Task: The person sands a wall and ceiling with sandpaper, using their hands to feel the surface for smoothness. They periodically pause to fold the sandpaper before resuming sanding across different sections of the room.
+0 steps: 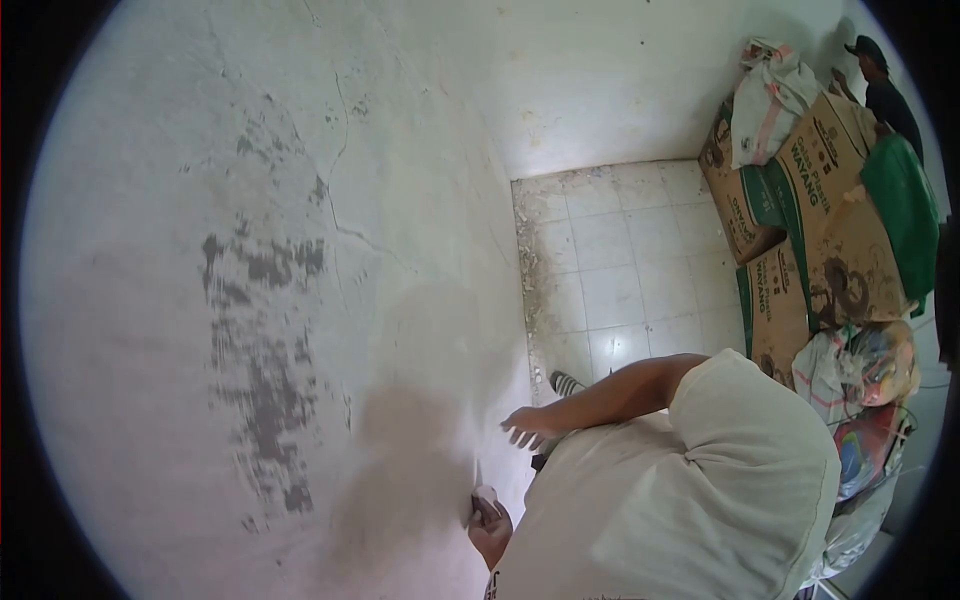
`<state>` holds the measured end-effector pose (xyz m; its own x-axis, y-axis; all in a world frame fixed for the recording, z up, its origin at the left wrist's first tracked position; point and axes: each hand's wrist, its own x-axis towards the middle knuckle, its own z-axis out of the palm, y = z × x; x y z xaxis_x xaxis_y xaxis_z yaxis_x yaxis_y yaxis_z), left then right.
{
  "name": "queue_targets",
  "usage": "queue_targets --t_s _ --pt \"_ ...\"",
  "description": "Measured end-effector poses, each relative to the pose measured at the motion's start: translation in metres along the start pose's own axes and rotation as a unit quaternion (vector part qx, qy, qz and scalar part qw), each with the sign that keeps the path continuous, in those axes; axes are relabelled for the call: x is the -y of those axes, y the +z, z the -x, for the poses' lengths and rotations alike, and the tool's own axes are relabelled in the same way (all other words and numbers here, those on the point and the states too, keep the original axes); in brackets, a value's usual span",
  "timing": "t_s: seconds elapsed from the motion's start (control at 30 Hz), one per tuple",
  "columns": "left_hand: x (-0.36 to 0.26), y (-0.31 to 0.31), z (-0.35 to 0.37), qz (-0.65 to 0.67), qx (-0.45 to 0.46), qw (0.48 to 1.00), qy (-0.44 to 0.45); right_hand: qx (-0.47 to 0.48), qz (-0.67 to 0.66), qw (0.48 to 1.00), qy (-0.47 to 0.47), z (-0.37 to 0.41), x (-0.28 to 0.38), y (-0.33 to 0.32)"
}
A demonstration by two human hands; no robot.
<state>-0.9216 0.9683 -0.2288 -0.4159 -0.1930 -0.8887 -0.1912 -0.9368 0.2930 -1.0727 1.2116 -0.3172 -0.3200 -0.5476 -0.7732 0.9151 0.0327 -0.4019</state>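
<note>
My left hand (490, 533) is low at the pale wall (420, 330), its fingers closed around a small whitish rounded object (486, 494). What kind of object it is, I cannot make out; it is at or very near the wall surface. Just above it in the view, my right hand (527, 427) reaches toward the wall with fingers stretched apart and nothing in them. A dark shadow falls across the wall beside both hands. Grey worn patches (270, 400) and a thin crack (340, 215) mark the plaster. My light shirt (680, 490) covers much of the lower right.
Dusty white floor tiles (610, 290) meet the wall, with crumbs of debris (528, 260) along the joint. Cardboard boxes (810, 190), a white sack (770, 100), a green cloth (900, 215) and filled plastic bags (880, 365) are piled at right. A person in a dark cap (893, 105) is behind the boxes.
</note>
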Motion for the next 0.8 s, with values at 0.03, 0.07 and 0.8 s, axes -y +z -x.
queue_targets --t_s 0.03,0.07,0.8 --pt "-0.001 -0.016 -0.018 -0.012 -0.028 1.000 0.009 -0.017 0.003 1.000 -0.006 0.007 0.012 -0.020" --pt "0.002 -0.019 -0.034 -0.027 -0.056 0.998 0.020 -0.033 0.003 0.999 -0.013 0.015 0.023 -0.039" --pt "0.256 0.531 -0.004 -0.645 0.265 0.383 0.606 0.042 -0.057 0.971 -0.230 0.176 0.292 -0.360"
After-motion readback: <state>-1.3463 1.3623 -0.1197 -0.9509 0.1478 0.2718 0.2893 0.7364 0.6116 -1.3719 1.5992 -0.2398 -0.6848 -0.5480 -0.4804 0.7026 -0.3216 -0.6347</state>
